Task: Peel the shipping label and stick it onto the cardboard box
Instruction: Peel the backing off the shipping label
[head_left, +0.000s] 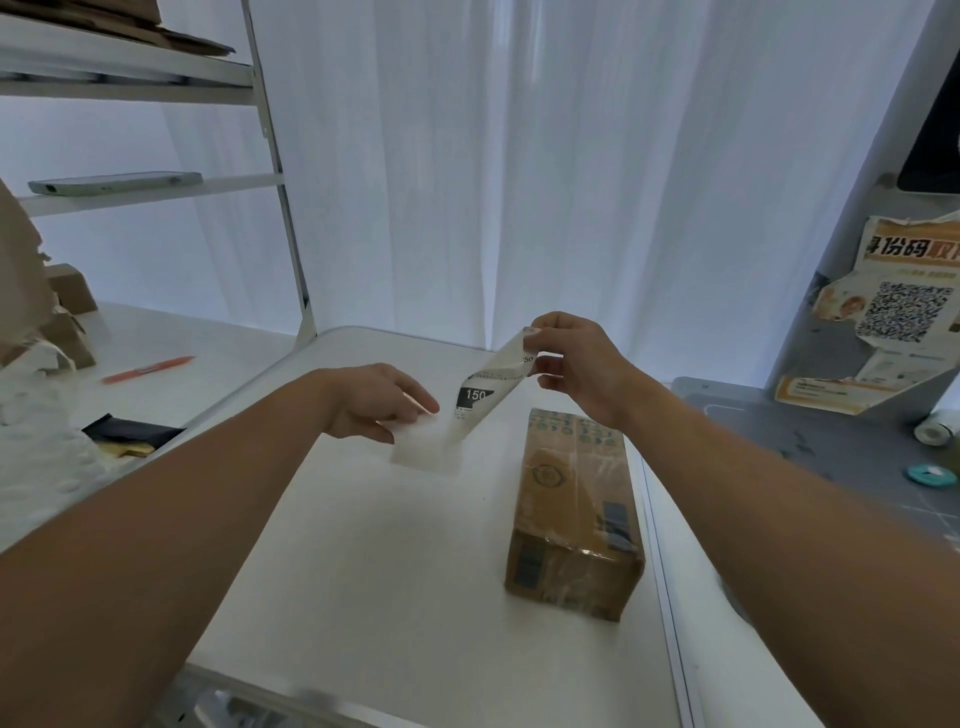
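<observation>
A white shipping label (488, 387) with black print and the number 150 slants up from its white backing sheet (428, 452), which lies flat on the white table (363, 571). My right hand (576, 364) pinches the label's raised upper corner. My left hand (382, 402) presses its fingers down on the backing sheet's left part. The label's lower end still meets the backing. A taped brown cardboard box (574, 514) lies on the table just right of the sheet, below my right wrist, untouched.
To the left, a lower surface holds an orange pen (148, 369), a black packet (132, 434) and small cardboard boxes (70, 312). A metal shelf rack (280, 197) carries a phone (114, 183). Right: a grey cutting mat (831, 447), tape rolls (935, 475), a torn poster (898, 312).
</observation>
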